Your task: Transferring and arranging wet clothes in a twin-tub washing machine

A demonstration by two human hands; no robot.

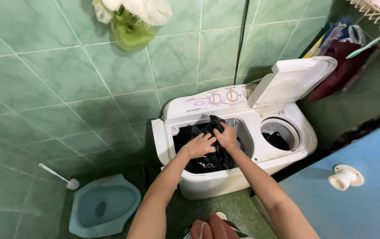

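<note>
Head view looked down on a white twin-tub washing machine (243,146) standing against a green tiled wall (66,79). Both hands were over its larger tub, on the left side of the machine. The left hand (200,145) was closed on a dark garment (214,152), and the right hand (226,136) gripped the same garment just beside it, lifting a fold of the cloth above the tub's rim. More dark laundry filled the tub beneath them. To the right of that tub, the machine's smaller drum (279,132) lay open with its lid (294,79) tipped up, dark cloth inside. Left of the machine, on the floor, sat a blue squat toilet (103,206) with a white brush (61,177) beside it.
</note>
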